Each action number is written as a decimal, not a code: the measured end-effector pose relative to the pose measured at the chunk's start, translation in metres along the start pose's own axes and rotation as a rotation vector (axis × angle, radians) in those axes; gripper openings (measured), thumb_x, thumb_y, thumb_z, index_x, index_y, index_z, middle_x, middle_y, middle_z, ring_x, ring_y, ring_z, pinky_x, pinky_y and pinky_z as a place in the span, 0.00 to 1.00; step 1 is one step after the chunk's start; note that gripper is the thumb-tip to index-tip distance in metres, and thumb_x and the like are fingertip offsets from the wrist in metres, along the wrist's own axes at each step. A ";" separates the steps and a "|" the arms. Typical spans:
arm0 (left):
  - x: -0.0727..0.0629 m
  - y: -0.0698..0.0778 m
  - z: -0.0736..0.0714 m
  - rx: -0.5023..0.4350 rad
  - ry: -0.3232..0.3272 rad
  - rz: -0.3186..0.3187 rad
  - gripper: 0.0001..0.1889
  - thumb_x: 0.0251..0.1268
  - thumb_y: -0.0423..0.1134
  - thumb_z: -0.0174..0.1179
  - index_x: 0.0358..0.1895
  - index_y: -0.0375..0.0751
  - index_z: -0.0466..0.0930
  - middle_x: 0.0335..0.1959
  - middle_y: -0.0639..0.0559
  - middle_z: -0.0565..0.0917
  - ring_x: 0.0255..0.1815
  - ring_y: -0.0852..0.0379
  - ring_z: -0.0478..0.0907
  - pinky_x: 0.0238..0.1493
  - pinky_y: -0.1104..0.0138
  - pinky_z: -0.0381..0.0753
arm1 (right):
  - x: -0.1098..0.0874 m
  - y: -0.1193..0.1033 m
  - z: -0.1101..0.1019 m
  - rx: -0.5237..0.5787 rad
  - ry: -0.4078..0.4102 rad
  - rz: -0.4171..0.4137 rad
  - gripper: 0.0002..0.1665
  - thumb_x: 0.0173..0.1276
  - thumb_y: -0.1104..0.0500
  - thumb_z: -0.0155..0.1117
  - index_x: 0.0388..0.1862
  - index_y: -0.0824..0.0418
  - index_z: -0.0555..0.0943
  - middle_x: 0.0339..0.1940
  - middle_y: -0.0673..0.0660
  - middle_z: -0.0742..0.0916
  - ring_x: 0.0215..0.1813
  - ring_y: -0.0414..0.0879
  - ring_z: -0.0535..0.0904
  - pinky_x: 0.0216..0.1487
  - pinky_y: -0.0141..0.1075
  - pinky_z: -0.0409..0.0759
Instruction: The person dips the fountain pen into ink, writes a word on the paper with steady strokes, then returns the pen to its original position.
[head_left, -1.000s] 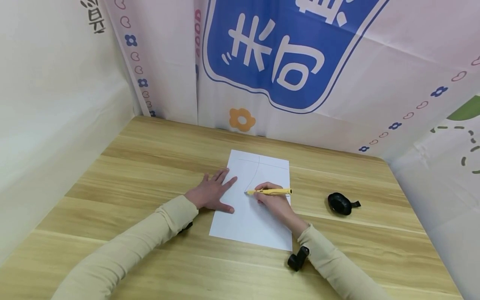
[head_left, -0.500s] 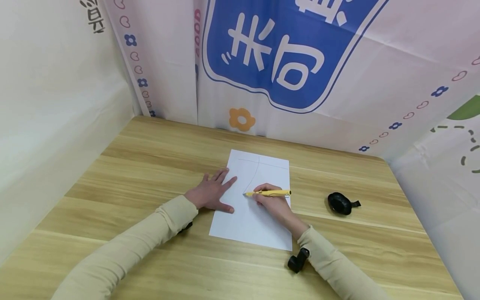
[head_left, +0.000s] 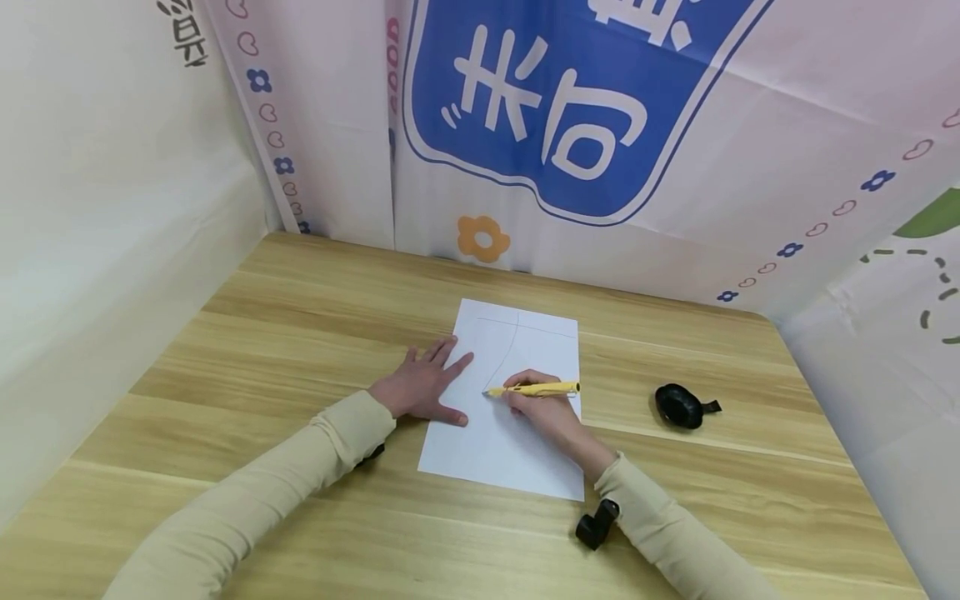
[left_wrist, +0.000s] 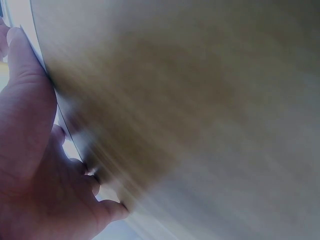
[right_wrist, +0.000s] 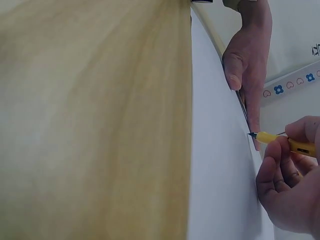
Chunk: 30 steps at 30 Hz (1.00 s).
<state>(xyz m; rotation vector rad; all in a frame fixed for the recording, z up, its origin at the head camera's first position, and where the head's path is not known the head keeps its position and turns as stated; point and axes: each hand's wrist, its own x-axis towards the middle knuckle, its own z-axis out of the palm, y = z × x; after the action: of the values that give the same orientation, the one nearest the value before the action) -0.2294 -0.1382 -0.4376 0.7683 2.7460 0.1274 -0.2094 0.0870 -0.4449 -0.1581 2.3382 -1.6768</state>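
Observation:
A white sheet of paper (head_left: 480,450) lies on the wooden table, with a thin cross line near its top and a long curved stroke running down from it. My right hand (head_left: 543,408) pinches a yellow fountain pen (head_left: 543,388), whose dark nib meets the lower end of the curve. In the right wrist view the pen (right_wrist: 270,139) sits between thumb and fingers, nib toward the paper (right_wrist: 215,150). My left hand (head_left: 423,387) rests flat with fingers spread over the sheet's left edge. The left wrist view shows that hand (left_wrist: 45,165) from its underside, at the paper's edge.
A small black pan-shaped object (head_left: 679,407) with a short tab lies right of the paper. A black wrist device (head_left: 597,525) hangs by the right sleeve. A printed cloth (head_left: 337,150) rises behind the table (head_left: 300,317), and pale cloth stands at both sides.
My right hand and the pen have moved slightly down and to the left, and the curved stroke has grown longer. The left hand has stayed in place.

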 end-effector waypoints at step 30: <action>0.000 -0.001 0.000 -0.003 -0.005 -0.009 0.54 0.53 0.72 0.55 0.77 0.48 0.42 0.77 0.36 0.38 0.78 0.39 0.38 0.68 0.36 0.49 | -0.008 0.006 0.008 -0.005 -0.034 -0.067 0.08 0.61 0.64 0.62 0.39 0.65 0.82 0.25 0.50 0.82 0.27 0.39 0.75 0.30 0.28 0.74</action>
<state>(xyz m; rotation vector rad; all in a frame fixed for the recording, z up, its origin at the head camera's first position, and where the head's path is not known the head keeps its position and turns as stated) -0.2294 -0.1389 -0.4374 0.7550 2.7436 0.1270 -0.1996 0.0835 -0.4518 -0.2672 2.3375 -1.6850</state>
